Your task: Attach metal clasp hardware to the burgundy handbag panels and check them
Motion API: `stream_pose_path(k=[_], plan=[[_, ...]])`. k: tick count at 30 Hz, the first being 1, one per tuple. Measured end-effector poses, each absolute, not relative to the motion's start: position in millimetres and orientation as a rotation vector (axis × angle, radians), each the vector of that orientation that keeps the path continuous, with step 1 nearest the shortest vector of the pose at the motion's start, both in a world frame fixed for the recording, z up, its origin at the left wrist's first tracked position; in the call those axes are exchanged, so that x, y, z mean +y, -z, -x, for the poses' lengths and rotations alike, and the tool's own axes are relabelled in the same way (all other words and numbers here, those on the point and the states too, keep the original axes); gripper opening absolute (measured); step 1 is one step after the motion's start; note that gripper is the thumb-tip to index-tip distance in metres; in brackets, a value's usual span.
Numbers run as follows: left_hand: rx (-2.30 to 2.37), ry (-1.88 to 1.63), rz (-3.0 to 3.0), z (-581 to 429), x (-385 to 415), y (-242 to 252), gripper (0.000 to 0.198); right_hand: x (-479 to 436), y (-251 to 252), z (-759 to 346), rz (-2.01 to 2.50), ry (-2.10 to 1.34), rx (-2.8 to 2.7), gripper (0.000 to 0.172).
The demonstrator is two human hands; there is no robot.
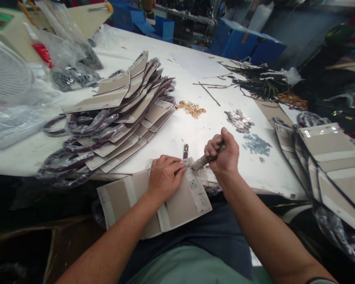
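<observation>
A folded beige board panel lies across my lap and the table's front edge, with pale strips and a small square metal plate on it. My left hand bears down on its upper part, fingers bent together and holding the corner beside a small grey metal piece. In a fist, my right hand grips a tool with a thick wrapped handle. The tool's lower end meets the panel near my left fingertips; its tip is too small to make out. A dark strap with a metal end sticks out beyond the panel.
Stacked beige panels with plastic-wrapped handles stand at left, more panels at right. Small gold parts, silver pieces and grey plates lie in piles. Dark straps and blue boxes are farther back.
</observation>
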State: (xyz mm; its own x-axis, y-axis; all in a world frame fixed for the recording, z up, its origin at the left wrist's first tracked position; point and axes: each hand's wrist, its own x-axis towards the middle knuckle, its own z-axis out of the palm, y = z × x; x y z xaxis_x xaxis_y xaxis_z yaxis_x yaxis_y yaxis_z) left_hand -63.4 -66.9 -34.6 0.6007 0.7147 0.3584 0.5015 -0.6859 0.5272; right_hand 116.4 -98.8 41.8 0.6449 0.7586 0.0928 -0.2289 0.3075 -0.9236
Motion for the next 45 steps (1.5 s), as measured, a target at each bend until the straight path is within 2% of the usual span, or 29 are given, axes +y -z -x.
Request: stream_pose_path(k=[11,18,22,25,31,38,45], plan=[[0.974,-0.777,-2.44,63,-65,37,0.012,-86,-15,-116,0.89,-0.698,-0.475,0.04],[0.979,-0.734,-2.42,64,-61,30,0.011,-89,-30,-85,1.128,-0.632,-1.162,0.047],[1.1,-0.582,-2.394,70,-56,19,0.026,-97,-37,-80,1.085,-0.577,-1.408,0.049],[1.249,-0.324,-2.373,68,-50,6,0.036,-107,-32,-85,1.075,-0.636,-1.324,0.047],[1.289,0.122,-2.212,53,-24,-14,0.039,-115,-24,-96,1.14,-0.686,-1.085,0.049],[1.167,0.217,-2.135,45,2,-10,0.039,-106,-57,-89,0.98,-0.577,-1.012,0.052],[1.191,0.237,-2.09,47,1,-13,0.037,-103,-26,-82,1.122,-0.678,-1.148,0.052]])
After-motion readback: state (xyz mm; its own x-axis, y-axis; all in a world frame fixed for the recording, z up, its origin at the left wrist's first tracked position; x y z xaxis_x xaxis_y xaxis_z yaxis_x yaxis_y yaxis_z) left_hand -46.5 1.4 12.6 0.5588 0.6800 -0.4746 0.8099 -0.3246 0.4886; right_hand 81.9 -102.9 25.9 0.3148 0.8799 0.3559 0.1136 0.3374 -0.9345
